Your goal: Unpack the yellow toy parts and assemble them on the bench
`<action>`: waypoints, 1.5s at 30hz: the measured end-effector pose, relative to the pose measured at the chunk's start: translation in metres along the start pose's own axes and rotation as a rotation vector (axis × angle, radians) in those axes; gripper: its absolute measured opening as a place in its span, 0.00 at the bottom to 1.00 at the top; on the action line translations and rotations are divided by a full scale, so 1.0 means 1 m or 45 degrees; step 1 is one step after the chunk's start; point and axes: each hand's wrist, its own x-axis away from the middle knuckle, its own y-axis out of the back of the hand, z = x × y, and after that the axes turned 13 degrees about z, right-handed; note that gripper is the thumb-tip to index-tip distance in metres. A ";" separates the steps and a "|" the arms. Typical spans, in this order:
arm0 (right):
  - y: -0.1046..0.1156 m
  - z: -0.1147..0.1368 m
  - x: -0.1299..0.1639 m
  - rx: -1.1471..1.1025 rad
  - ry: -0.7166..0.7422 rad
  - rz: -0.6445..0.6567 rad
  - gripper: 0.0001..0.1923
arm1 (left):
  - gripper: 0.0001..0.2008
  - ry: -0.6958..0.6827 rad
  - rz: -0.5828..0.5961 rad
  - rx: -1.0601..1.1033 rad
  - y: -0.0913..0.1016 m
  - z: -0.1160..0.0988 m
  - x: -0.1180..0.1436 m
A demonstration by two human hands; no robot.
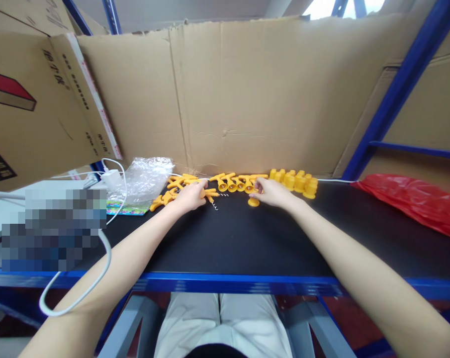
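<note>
Left hand curls over yellow corkscrew pieces at the black table's far edge; right hand pinches one from the middle row (grip partly hidden), yellow blocks just beyond, red bag further right

Yellow plastic T-handled corkscrew pieces are lying in a loose row along the far edge of the black bench top, against the cardboard. More are piling up beside them, partly under a palm. One small round yellow plastic cap is sitting apart, nearer. A bare metal screw spiral, possibly loose, is lying beside the pile.
</note>
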 end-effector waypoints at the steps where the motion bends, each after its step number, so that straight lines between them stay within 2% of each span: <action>1: -0.002 -0.001 -0.001 -0.044 0.022 -0.002 0.12 | 0.17 0.044 0.035 -0.030 0.001 -0.001 0.001; 4: -0.008 0.000 -0.003 -0.166 0.082 0.036 0.13 | 0.14 0.111 0.091 -0.082 0.002 -0.002 0.003; 8: -0.013 0.007 -0.002 -0.187 0.117 0.157 0.12 | 0.11 0.071 0.059 -0.067 0.004 -0.004 0.005; 13: -0.015 0.014 0.000 -0.156 0.141 0.015 0.12 | 0.12 0.025 -0.035 -0.088 0.008 -0.009 0.006; 20: -0.020 0.010 -0.007 -0.098 0.415 -0.211 0.10 | 0.13 -0.003 -0.070 -0.109 0.011 -0.015 0.008; 23: -0.020 0.010 -0.006 -0.107 0.511 -0.220 0.12 | 0.13 0.011 -0.081 -0.120 0.010 -0.012 0.007; 27: -0.018 0.013 -0.002 -0.130 0.537 -0.230 0.16 | 0.13 0.022 -0.090 -0.132 0.010 -0.011 0.006; 37: -0.018 0.028 0.004 -0.193 0.679 -0.215 0.21 | 0.15 0.038 -0.215 -0.120 0.011 -0.026 0.008; 45: -0.023 0.029 -0.001 -0.347 0.633 -0.230 0.22 | 0.15 0.031 -0.248 -0.140 0.009 -0.025 0.007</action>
